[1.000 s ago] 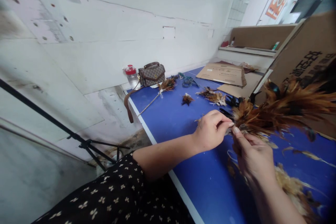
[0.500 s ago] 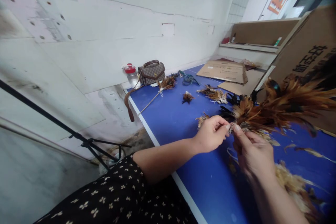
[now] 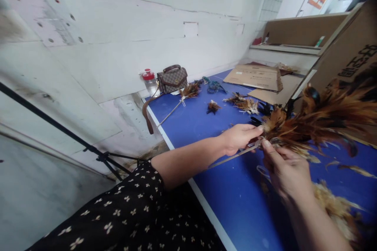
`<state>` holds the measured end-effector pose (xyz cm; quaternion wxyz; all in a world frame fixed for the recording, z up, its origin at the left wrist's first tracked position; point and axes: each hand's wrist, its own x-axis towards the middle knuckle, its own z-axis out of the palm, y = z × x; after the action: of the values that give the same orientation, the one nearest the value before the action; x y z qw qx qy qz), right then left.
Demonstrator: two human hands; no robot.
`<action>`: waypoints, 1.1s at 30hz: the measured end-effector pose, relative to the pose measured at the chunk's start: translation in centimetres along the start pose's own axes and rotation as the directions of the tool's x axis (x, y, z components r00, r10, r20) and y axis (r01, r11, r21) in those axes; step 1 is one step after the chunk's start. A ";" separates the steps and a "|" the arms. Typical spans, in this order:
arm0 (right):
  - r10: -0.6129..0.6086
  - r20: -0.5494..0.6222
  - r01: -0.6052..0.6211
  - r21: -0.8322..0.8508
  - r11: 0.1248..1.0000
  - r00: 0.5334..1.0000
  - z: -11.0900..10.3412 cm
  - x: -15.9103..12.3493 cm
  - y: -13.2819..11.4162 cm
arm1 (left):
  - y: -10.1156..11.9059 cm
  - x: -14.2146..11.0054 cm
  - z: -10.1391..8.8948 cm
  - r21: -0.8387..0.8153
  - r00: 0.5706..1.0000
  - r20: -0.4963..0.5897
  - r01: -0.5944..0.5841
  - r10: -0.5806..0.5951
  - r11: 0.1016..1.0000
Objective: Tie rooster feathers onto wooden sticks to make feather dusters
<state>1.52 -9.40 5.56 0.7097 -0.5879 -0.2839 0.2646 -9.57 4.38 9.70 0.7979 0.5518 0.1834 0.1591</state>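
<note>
A feather duster with long brown and black feathers lies across both hands, its thin stick pointing toward the table's near edge. My left hand is closed at the base of the feathers, thumb extended along them. My right hand pinches the bound neck just beside it, where the feathers meet the stick. A pale loop of string or strip hangs by the right fingers. Exactly what the right fingertips grip within the binding is partly hidden.
On the blue table lie another feather duster, a small feather bunch, more feathers and pale feathers. A handbag, red-lidded bottle and flat cardboard are farther back. A black stand is left.
My left hand has shifted from a fingertip pinch near the binding to a grasp against the feather base. The stick now shows below it. My right hand stays at the neck.
</note>
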 end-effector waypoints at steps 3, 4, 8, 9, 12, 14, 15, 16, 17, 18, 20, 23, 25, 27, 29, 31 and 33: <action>0.006 0.020 -0.006 -0.027 1.000 1.000 -0.2 0.0 0.2 | 0.3 0.1 0.1 0.135 0.999 0.022 0.037 -0.040 0.990; 0.008 0.025 -0.007 -0.036 0.999 1.000 -0.2 0.0 0.2 | 0.3 0.2 0.0 0.150 0.997 0.043 0.050 -0.057 0.987; 0.016 0.032 -0.015 -0.049 0.999 0.999 -0.2 0.0 0.1 | 0.0 0.3 -0.6 0.109 0.985 0.117 0.113 -0.126 0.988; 0.014 0.033 -0.013 -0.039 0.999 0.999 -0.2 0.0 0.1 | -0.1 0.2 -0.8 0.081 0.981 0.138 0.123 -0.134 0.989; 0.006 0.038 -0.006 -0.004 1.000 0.999 -0.2 0.1 0.0 | -0.4 0.0 -1.4 -0.001 0.963 0.239 0.132 -0.128 0.991; 0.009 0.038 -0.009 0.002 1.000 0.999 -0.2 0.1 -0.1 | -0.4 -0.2 -1.7 -0.008 0.951 0.280 0.141 -0.133 0.990; 0.011 0.040 -0.011 -0.002 1.000 0.999 -0.1 0.1 -0.2 | -0.4 -0.2 -1.8 0.013 0.951 0.272 0.152 -0.149 0.988; 0.014 0.043 -0.013 -0.011 1.000 0.999 -0.1 0.0 -0.3 | -0.3 -0.1 -1.9 0.046 0.953 0.248 0.165 -0.172 0.985; 0.016 0.046 -0.015 -0.024 1.000 0.999 0.0 -0.1 -0.4 | -0.2 0.0 -2.1 0.082 0.958 0.214 0.180 -0.193 0.980; 0.020 0.052 -0.018 -0.039 0.999 0.998 0.1 -0.2 -0.5 | -0.1 0.2 -2.2 0.119 0.961 0.181 0.191 -0.211 0.974; 0.032 0.069 -0.027 -0.068 0.997 0.997 0.2 -0.3 -0.6 | 0.4 0.6 -2.4 0.181 0.958 0.160 0.207 -0.236 0.962; 0.061 0.089 -0.053 -0.092 0.994 0.994 0.2 -0.4 -0.6 | 1.4 1.0 -2.6 0.262 0.940 0.217 0.203 -0.262 0.943; 0.070 0.090 -0.062 -0.096 0.994 0.994 0.0 -0.4 -0.5 | 2.2 1.1 -2.8 0.322 0.922 0.282 0.170 -0.266 0.931; 0.059 0.089 -0.052 -0.086 0.995 0.994 -0.2 -0.3 -0.4 | 2.9 1.0 -3.1 0.365 0.899 0.354 0.121 -0.258 0.923; 0.045 0.098 -0.038 -0.077 0.996 0.994 -0.3 -0.3 -0.5 | 3.4 0.9 -3.5 0.371 0.880 0.405 0.089 -0.248 0.924; 0.042 0.107 -0.033 -0.086 0.996 0.993 -0.3 -0.3 -0.5 | 3.6 1.0 -3.8 0.353 0.872 0.427 0.082 -0.238 0.932; 0.051 0.118 -0.040 -0.097 0.995 0.992 -0.2 -0.3 -0.6 | 3.6 1.1 -4.0 0.330 0.873 0.423 0.100 -0.241 0.939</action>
<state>1.45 -9.84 6.08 0.6567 -0.6100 -0.3247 0.3020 -10.66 9.38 11.68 0.7370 0.6688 0.0609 -0.0764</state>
